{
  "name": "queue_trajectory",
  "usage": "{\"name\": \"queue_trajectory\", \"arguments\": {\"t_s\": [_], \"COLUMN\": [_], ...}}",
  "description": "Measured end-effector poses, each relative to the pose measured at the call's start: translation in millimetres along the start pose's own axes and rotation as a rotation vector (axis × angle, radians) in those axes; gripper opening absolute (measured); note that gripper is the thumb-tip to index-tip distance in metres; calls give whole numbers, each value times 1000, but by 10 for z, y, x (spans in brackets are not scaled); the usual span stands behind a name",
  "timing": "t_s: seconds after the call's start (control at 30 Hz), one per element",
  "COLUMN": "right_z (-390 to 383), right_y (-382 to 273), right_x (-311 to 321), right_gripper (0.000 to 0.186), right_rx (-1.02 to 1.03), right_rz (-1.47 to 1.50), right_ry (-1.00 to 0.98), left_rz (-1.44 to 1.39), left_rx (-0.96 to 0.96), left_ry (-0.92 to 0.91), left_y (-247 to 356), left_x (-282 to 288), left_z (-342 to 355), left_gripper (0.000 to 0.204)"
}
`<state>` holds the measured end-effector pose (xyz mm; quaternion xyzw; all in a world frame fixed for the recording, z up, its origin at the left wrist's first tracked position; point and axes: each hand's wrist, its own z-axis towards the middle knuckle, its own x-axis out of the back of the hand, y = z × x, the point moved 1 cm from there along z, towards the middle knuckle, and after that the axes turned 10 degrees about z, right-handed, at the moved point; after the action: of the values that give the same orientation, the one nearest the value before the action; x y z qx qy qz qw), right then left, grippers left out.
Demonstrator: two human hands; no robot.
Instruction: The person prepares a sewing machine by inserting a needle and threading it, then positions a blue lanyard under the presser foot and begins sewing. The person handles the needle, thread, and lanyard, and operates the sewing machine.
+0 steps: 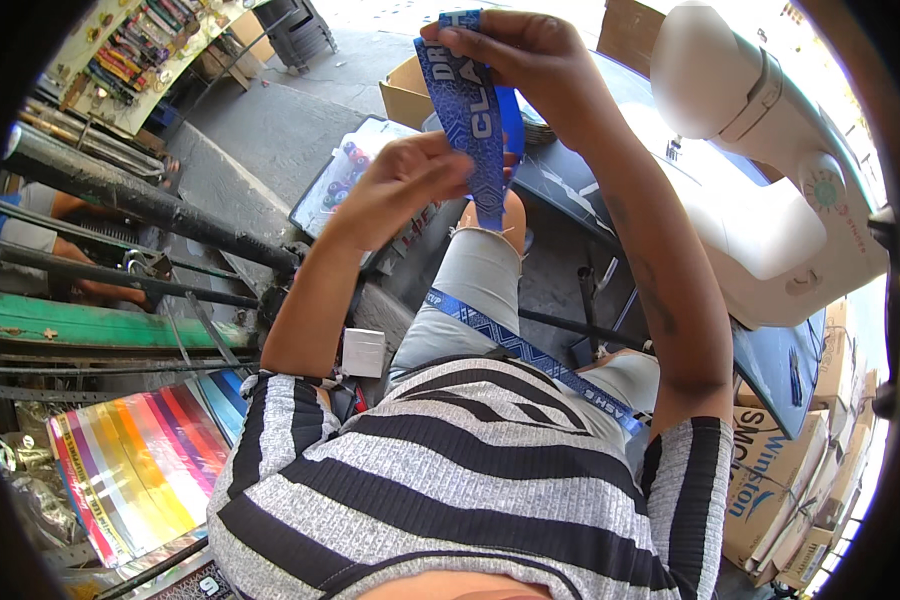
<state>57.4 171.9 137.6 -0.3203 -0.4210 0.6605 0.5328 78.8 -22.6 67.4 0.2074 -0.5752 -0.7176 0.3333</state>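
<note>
Grey floor (240, 110) left of white sewing machine (820, 250). Blue ribbon (473, 120) held up, also left of machine: right hand (530, 50) pinches its top, left hand (405, 178) pinches lower, thumb in front.

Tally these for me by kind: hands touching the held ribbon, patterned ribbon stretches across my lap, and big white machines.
Left hand and right hand, touching the blue patterned fabric ribbon: 2
Blue patterned lap ribbon stretch: 1
Bulky white machine: 1
Total: 4
</note>
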Motion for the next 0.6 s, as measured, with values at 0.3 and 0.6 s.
{"name": "queue_trajectory", "arguments": {"t_s": [0.3, 0.6], "right_z": [234, 163], "right_y": [89, 107], "right_x": [-55, 92], "right_gripper": [27, 26], "right_rx": [-68, -142], "right_rz": [70, 170], "right_ry": [20, 74], "left_rz": [-42, 54], "left_rx": [50, 46], "left_ry": [34, -21], "left_y": [303, 297], "left_x": [-195, -350], "left_z": [54, -7], "left_gripper": [42, 67]}}
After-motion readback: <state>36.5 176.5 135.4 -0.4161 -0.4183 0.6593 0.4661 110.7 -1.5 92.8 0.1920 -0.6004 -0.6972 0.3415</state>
